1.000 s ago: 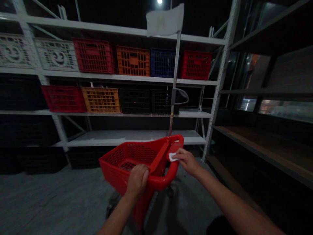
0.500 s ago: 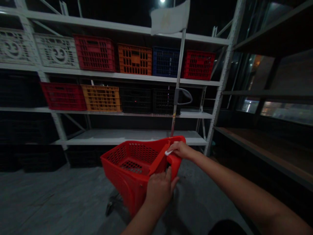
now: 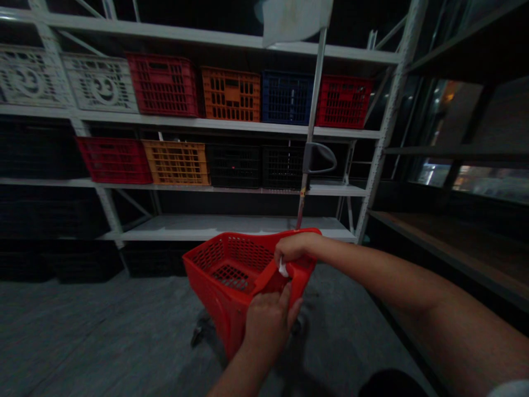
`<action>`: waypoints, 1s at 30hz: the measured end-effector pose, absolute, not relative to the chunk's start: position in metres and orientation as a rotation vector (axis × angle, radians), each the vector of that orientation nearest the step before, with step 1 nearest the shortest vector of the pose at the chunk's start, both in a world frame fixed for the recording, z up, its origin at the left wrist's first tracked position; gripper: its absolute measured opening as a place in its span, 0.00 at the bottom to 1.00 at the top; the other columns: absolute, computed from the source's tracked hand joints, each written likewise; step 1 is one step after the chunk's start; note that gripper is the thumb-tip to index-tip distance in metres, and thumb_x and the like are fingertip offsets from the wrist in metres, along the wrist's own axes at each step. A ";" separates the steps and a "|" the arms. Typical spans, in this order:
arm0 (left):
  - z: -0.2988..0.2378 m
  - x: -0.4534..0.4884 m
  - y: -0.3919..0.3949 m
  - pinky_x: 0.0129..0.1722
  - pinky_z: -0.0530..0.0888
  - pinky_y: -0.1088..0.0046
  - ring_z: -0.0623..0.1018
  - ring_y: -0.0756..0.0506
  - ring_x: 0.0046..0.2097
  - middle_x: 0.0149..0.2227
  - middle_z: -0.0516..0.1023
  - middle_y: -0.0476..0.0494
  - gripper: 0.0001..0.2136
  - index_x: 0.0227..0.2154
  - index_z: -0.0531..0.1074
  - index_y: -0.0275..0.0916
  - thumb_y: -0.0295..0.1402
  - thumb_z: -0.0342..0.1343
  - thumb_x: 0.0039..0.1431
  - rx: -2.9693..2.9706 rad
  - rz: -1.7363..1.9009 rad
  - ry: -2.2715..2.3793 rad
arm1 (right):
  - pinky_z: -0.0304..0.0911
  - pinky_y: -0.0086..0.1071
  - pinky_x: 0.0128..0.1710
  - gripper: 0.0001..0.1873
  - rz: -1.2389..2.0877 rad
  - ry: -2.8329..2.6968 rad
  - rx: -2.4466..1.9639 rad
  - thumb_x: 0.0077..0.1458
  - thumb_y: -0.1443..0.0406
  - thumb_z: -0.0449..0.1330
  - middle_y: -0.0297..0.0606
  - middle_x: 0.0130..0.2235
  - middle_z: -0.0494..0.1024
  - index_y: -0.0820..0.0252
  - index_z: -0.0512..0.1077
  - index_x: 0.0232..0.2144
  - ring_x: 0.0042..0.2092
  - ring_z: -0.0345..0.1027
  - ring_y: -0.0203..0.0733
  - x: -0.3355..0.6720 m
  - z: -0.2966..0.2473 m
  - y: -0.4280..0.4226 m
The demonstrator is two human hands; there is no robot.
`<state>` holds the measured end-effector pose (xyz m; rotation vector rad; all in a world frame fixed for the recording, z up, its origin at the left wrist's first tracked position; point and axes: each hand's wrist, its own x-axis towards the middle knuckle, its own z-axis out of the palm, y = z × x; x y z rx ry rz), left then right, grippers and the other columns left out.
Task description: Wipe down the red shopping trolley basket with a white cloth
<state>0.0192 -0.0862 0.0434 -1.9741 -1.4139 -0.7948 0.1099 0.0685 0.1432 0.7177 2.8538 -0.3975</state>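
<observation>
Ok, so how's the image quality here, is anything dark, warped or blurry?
Head view: dim overall, with the black plastic crates nearly lost in shadow; wide-angle warp bows the white metal shelving; the grey concrete floor looks smeared; the red plastic basket and small white cloth in the right hand show clearest.

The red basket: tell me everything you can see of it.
The red basket looks like moulded plastic, with holed mesh sides and floor and a thick rounded rim. It stands tilted above the grey floor, a dark wheel showing beneath it. The left hand grips its near side, and the right hand lies over the rim, pressing a small white cloth against it.
</observation>
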 end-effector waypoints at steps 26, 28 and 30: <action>0.040 -0.010 -0.086 0.26 0.68 0.72 0.74 0.48 0.24 0.21 0.75 0.47 0.15 0.39 0.71 0.38 0.41 0.48 0.55 -2.014 -0.885 -1.261 | 0.60 0.30 0.44 0.17 -0.080 3.261 1.233 0.52 0.75 0.49 0.39 0.41 0.77 0.60 0.74 0.38 0.43 0.69 0.39 0.166 0.112 0.060; 0.041 -0.013 -0.086 0.27 0.68 0.73 0.74 0.49 0.24 0.21 0.75 0.47 0.15 0.38 0.71 0.37 0.41 0.48 0.55 -2.019 -0.909 -1.227 | 0.61 0.31 0.46 0.16 -0.181 3.485 1.102 0.53 0.74 0.49 0.38 0.42 0.76 0.59 0.73 0.39 0.44 0.69 0.38 0.157 0.099 0.034; 0.041 -0.016 -0.086 0.26 0.68 0.73 0.73 0.49 0.24 0.21 0.75 0.48 0.14 0.38 0.71 0.37 0.41 0.48 0.55 -2.016 -0.921 -1.211 | 0.60 0.32 0.49 0.16 -0.271 3.640 0.901 0.54 0.73 0.48 0.38 0.45 0.75 0.58 0.72 0.41 0.47 0.67 0.37 0.157 0.090 0.018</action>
